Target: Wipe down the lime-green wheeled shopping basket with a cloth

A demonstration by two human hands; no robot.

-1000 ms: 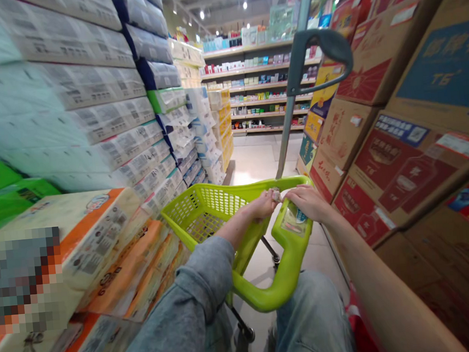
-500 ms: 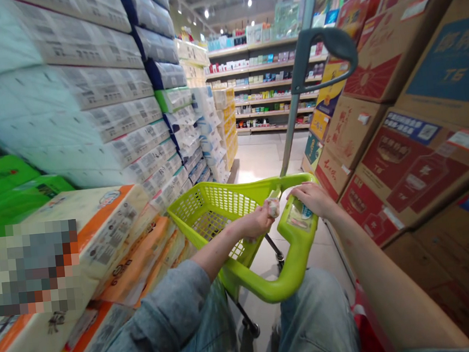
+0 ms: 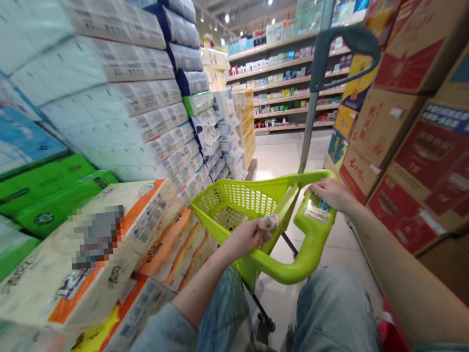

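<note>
A lime-green cart basket with slotted walls sits in front of my knees, its thick looped handle nearest me. My left hand is closed round a crumpled whitish wad, over the basket's near right edge. At the rim's right corner, my right hand has its fingers wrapped over the green frame. Beside it, a label panel is set into the frame. A grey pole with a dark grey grip rises behind the basket.
Tissue packs are stacked high on the left, with an orange-and-cream pack close to my left arm. Cardboard cartons line the right side. Shelves of small goods stand at the far end of the tiled aisle.
The cart and surroundings have shifted right in view. My left hand has moved down and slightly left relative to the basket, keeping the wad. My right hand stays on the frame.
</note>
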